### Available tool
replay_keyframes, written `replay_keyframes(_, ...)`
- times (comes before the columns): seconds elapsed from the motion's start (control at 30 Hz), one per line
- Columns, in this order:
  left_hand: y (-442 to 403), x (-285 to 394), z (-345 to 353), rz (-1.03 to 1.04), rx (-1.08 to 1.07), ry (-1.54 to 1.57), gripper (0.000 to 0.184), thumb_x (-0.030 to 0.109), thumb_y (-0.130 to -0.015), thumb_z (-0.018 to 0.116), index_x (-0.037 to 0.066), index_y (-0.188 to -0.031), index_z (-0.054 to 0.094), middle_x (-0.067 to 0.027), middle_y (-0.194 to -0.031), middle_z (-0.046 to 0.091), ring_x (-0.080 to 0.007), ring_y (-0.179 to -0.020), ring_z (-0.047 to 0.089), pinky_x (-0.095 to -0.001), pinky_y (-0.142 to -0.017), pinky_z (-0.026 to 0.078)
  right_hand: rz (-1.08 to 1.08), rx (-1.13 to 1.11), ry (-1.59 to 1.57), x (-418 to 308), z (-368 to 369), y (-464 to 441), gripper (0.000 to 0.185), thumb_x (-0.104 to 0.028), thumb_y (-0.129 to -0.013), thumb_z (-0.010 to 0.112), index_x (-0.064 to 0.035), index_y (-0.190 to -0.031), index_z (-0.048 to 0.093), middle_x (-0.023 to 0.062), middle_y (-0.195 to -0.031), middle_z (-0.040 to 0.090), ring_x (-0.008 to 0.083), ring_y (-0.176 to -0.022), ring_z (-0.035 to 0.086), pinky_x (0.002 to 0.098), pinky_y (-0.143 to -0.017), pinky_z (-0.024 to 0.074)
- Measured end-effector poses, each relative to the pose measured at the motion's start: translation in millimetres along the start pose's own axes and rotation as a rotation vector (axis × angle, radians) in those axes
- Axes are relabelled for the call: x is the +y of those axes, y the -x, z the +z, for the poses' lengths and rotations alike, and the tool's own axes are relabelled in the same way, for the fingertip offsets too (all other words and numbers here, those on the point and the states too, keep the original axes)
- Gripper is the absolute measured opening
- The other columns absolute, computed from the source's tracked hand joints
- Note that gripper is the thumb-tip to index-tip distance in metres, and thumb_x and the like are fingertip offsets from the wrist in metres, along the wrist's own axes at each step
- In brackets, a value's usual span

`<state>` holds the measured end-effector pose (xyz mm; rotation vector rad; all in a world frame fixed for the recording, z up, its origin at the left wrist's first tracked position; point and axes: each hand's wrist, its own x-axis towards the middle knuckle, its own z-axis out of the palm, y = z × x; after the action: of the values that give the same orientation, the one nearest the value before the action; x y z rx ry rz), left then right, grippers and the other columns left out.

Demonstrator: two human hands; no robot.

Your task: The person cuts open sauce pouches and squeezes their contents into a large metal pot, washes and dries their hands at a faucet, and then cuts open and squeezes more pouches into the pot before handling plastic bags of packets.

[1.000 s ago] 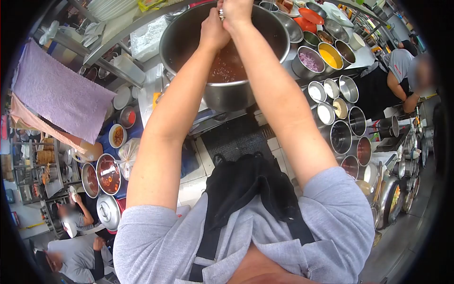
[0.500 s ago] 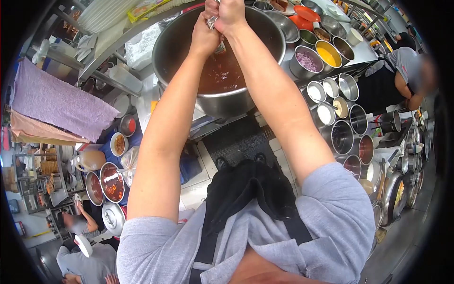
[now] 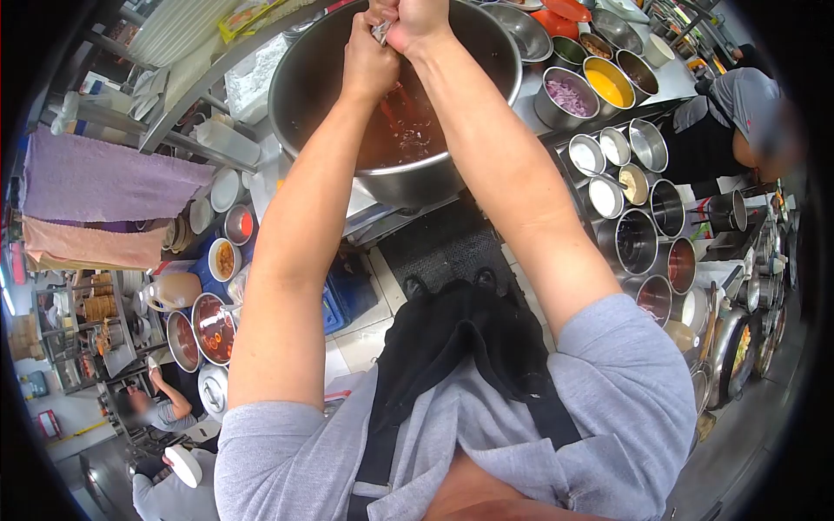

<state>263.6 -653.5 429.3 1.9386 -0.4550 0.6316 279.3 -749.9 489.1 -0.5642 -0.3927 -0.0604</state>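
Stockpot (image 3: 408,185), stainless steel, large, one; far centre, holding reddish-brown liquid (image 3: 415,139). Left hand (image 3: 371,62) and right hand (image 3: 420,24), bare, touching, over the stockpot; fingers of both curled tight about a shiny object (image 3: 380,33), mostly hidden, kind cannot be told. Right, on desk (image 3: 674,89): chopped purple onion (image 3: 569,95) in steel container (image 3: 551,110), beside yellow liquid (image 3: 610,82) in another. Left: purple cloth (image 3: 104,174), hanging.

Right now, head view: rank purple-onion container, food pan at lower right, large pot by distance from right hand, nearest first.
1. Large pot: under the right hand.
2. Purple-onion container: right of the pot.
3. Food pan: far lower right.
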Motion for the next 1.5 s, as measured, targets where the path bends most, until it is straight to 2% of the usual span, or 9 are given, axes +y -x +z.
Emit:
replay_keyframes(0.07, 1.0, 8.1, -1.7, -0.063, 0.008, -0.057, 0.03, 0.021, -0.089, 0.069, 0.004, -0.11, 0.055, -0.015, -0.1, 0.069, -0.029, -0.093, 0.068, -0.0372, -0.084, 0.052, 0.018, 0.001, -0.024, 0.1, 2.3, 0.8, 0.02, -0.03, -0.103, 0.056, -0.0131, -0.092, 0.053, 0.0016, -0.059, 0.045, 0.0102, -0.044, 0.039, 0.0258, -0.039, 0.0319)
replay_keyframes(0.13, 1.2, 17.1, -4.4, -0.221, 0.028, -0.116, 0.04, 0.023, -0.086, 0.069, 0.007, -0.114, 0.046, -0.0294, -0.1, 0.069, -0.0482, -0.1, 0.065, -0.0506, -0.082, 0.051, -0.039, 0.064, -0.066, 5.2, 7.9, 1.0, 0.017, -0.029, -0.103, 0.055, -0.0124, -0.099, 0.051, 0.002, -0.06, 0.046, 0.0111, -0.044, 0.041, 0.0274, -0.039, 0.0354)
replay_keyframes(0.3, -3.5, 13.1, -14.2, -0.343, 0.047, -0.18, 0.045, 0.029, -0.086, 0.069, 0.004, -0.115, 0.045, -0.0293, -0.098, 0.069, -0.0504, -0.099, 0.064, -0.0516, -0.083, 0.051, -0.155, 0.19, 0.141, 37.5, -8.2, -17.2, 0.019, -0.02, -0.101, 0.06, -0.0106, -0.109, 0.046, 0.003, -0.068, 0.051, 0.0116, -0.05, 0.05, 0.0285, -0.043, 0.043)
replay_keyframes(0.37, -1.6, 11.0, -18.1, -0.186, -0.107, -0.299, 0.045, 0.028, -0.086, 0.07, 0.002, -0.114, 0.046, -0.0283, -0.097, 0.069, -0.045, -0.096, 0.068, -0.0489, -0.08, 0.052, -0.007, 0.189, 0.291, 34.1, -17.0, -18.5, 0.019, -0.018, -0.1, 0.062, -0.0112, -0.108, 0.046, 0.0031, -0.071, 0.053, 0.0113, -0.052, 0.051, 0.0279, -0.044, 0.0427)
replay_keyframes(0.4, -1.2, 10.3, -18.1, -0.194, -0.156, -0.15, 0.039, 0.022, -0.08, 0.075, 0.001, -0.108, 0.056, -0.0191, -0.09, 0.071, -0.0298, -0.076, 0.071, -0.0348, -0.056, 0.053, -0.082, 0.206, 0.245, 35.9, -16.9, -23.4, 0.017, -0.018, -0.1, 0.059, -0.0125, -0.109, 0.046, 0.0027, -0.071, 0.051, 0.0116, -0.05, 0.049, 0.0272, -0.042, 0.0398)
replay_keyframes(0.53, -1.7, -9.2, -18.5, -0.281, -0.422, 0.332, 0.018, 0.008, -0.077, 0.07, 0.005, -0.093, 0.062, -0.0023, -0.08, 0.062, -0.0112, -0.064, 0.058, -0.0272, -0.05, 0.046, -0.026, 0.047, 0.146, 4.4, 7.4, 0.3, 0.01, -0.016, -0.099, 0.055, -0.0134, -0.105, 0.047, 0.003, -0.068, 0.049, 0.0111, -0.048, 0.045, 0.0244, -0.04, 0.0339)
replay_keyframes(1.1, -1.6, 6.8, -0.5, -0.344, -0.325, 0.185, 0.013, 0.002, -0.087, 0.059, 0.003, -0.098, 0.054, -0.0049, -0.069, 0.061, -0.0141, -0.057, 0.058, -0.0302, -0.053, 0.048, -0.076, -0.108, 0.027, -9.2, 1.5, 1.8, 0.011, -0.021, -0.1, 0.056, -0.0132, -0.101, 0.047, 0.0032, -0.068, 0.046, 0.0082, -0.047, 0.039, 0.0222, -0.042, 0.0305)
replay_keyframes(1.17, -3.7, -3.0, 4.7, 0.079, -0.147, -0.052, 0.014, 0.004, -0.087, 0.059, 0.001, -0.1, 0.054, -0.0065, -0.071, 0.063, -0.0152, -0.058, 0.059, -0.0313, -0.053, 0.048, -0.082, -0.106, 0.006, -9.5, 0.3, 0.4, 0.013, -0.022, -0.1, 0.057, -0.0137, -0.101, 0.047, 0.0033, -0.068, 0.046, 0.0084, -0.048, 0.039, 0.0222, -0.043, 0.031)
replay_keyframes(1.5, -2.4, -3.6, 2.8, 0.045, -0.16, -0.117, 0.027, 0.008, -0.086, 0.063, -0.001, -0.111, 0.056, -0.0173, -0.094, 0.069, -0.0302, -0.086, 0.067, -0.0387, -0.078, 0.051, -0.124, -0.15, 0.036, -10.2, 0.4, 2.2, 0.022, -0.03, -0.1, 0.061, -0.0136, -0.1, 0.046, 0.0008, -0.065, 0.045, 0.0066, -0.047, 0.038, 0.0217, -0.041, 0.0287)
